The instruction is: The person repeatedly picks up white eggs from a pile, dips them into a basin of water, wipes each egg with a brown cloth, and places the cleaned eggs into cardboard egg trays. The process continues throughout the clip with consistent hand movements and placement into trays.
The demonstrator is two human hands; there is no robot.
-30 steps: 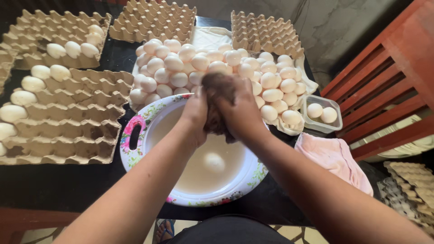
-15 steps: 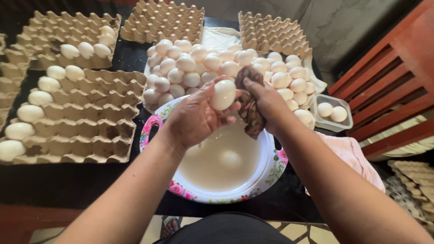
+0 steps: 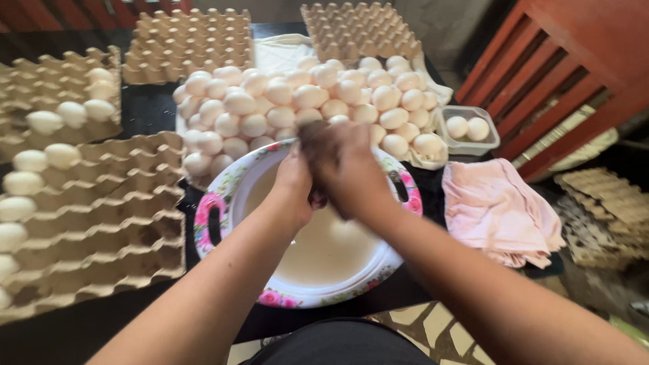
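Observation:
My left hand [image 3: 295, 182] and my right hand [image 3: 351, 177] are pressed together above a white basin [image 3: 218, 191] with a floral rim, which holds milky water. A dark brown cloth [image 3: 315, 140] is bunched between them under my right hand. The egg my left hand held is hidden by the hands and cloth. Just behind the basin lies a heap of white eggs [image 3: 297, 108] on a white cloth.
Cardboard egg trays [image 3: 94, 203] with a few eggs stand at the left, and empty trays [image 3: 358, 30] at the back. A small clear tub [image 3: 466, 128] with two eggs and a pink towel [image 3: 497, 209] lie at the right. Red wooden slats [image 3: 561, 88] stand beyond.
My hands have closed together over the basin, and the cloth now covers the egg that showed in my left hand. The view has shifted and blurred.

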